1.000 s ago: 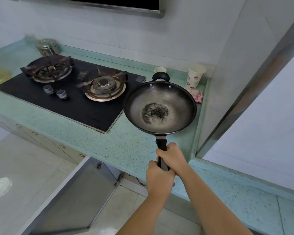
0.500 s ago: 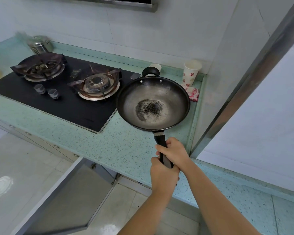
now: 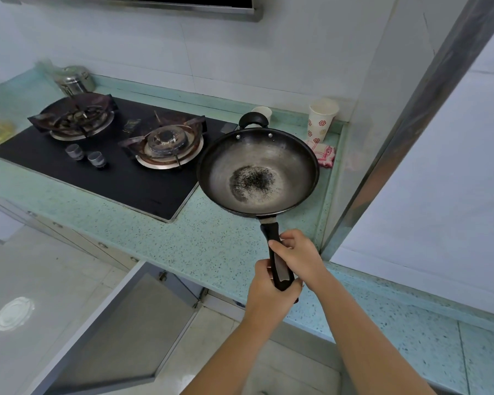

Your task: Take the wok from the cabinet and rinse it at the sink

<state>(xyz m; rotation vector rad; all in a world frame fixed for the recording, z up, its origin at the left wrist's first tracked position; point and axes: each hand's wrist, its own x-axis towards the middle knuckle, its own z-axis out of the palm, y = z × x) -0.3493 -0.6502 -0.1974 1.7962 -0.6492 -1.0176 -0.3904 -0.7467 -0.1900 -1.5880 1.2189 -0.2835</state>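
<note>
Both hands, left hand [image 3: 268, 292] and right hand [image 3: 298, 255], are clenching the wok [image 3: 257, 172] handle, holding it above the counter's [image 3: 166, 240] right end; fetching looks done, rinsing remains, no sink showing.

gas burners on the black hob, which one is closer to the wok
The right-hand gas burner, with the round silver ring, sits just beside the dark steel wok. The other burner is at the hob's far left, near the steel pot.
</note>
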